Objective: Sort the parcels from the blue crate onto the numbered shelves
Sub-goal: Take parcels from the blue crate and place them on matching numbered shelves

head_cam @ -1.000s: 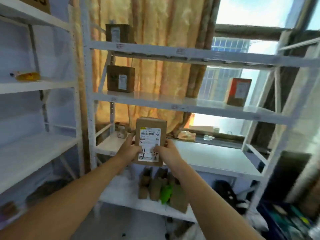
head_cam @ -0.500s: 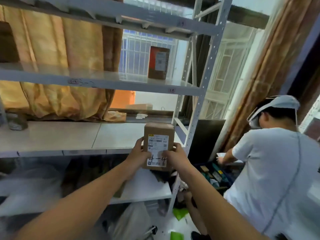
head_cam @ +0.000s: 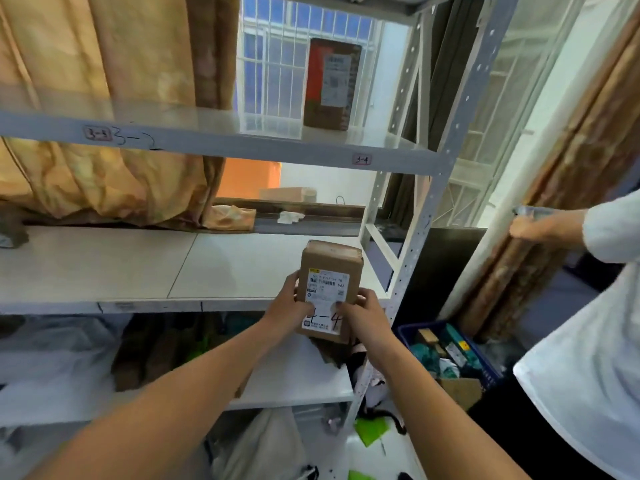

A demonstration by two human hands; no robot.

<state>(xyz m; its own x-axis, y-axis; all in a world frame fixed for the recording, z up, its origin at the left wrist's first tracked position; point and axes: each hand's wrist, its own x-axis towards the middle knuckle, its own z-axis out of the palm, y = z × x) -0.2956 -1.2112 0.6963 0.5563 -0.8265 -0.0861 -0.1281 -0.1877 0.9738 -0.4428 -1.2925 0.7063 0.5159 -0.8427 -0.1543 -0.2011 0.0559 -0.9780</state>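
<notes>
At the white shelf (head_cam: 104,268), left hand (head_cam: 289,306) and right hand (head_cam: 363,315) clasp parcel (head_cam: 330,271).

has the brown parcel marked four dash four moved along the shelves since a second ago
Yes. The parcel, held in both hands, has travelled right along the rack: it was near the left upright, now it is beside the right upright.

Both thumbs cover part of the parcel's (head_cam: 329,271) label; the other person (head_cam: 588,341) is cut off at the right edge.
</notes>
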